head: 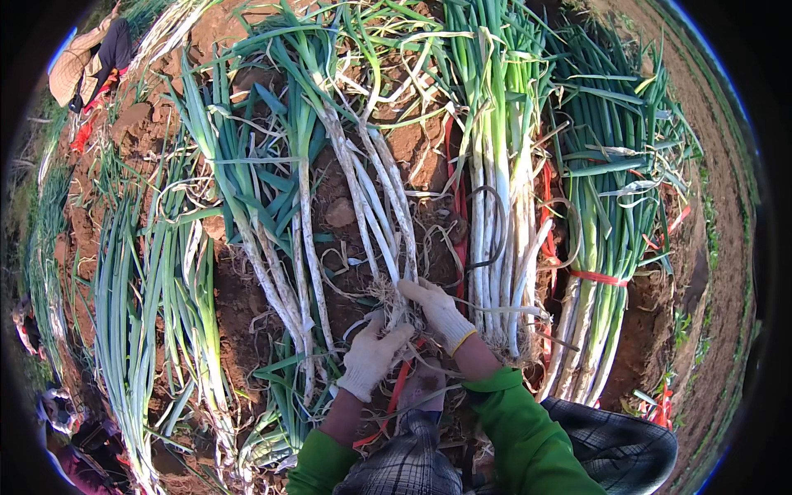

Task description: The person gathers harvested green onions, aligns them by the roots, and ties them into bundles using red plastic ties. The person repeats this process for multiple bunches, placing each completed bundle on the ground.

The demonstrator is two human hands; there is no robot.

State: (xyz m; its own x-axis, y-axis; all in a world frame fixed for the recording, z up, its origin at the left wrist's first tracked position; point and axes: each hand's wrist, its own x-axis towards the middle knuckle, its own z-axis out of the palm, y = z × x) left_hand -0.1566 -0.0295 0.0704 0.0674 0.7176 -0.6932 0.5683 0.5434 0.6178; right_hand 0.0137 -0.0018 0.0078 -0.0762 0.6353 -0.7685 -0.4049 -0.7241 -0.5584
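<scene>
Both my hands wear white knit gloves and are at the root end of a small group of long green onions [374, 204], whose leaves point away from me. My left hand [375, 354] is at the lower left of the roots, fingers curled against them. My right hand [438, 309] holds the lower stalks from the right side. Just right of my hands a thick bunch of green onions [495, 247] lies beside a curved metal rod [498, 226]. Farther right, another bunch [588, 322] is tied with a red plastic band [599, 278].
Loose green onions [266, 266] lie left of my hands, with more rows [127, 297] farther left on brown soil. Red ribbon strips [461, 247] run along the ground. A person in a woven hat [73, 68] is at upper left; other people [74, 433] are at lower left.
</scene>
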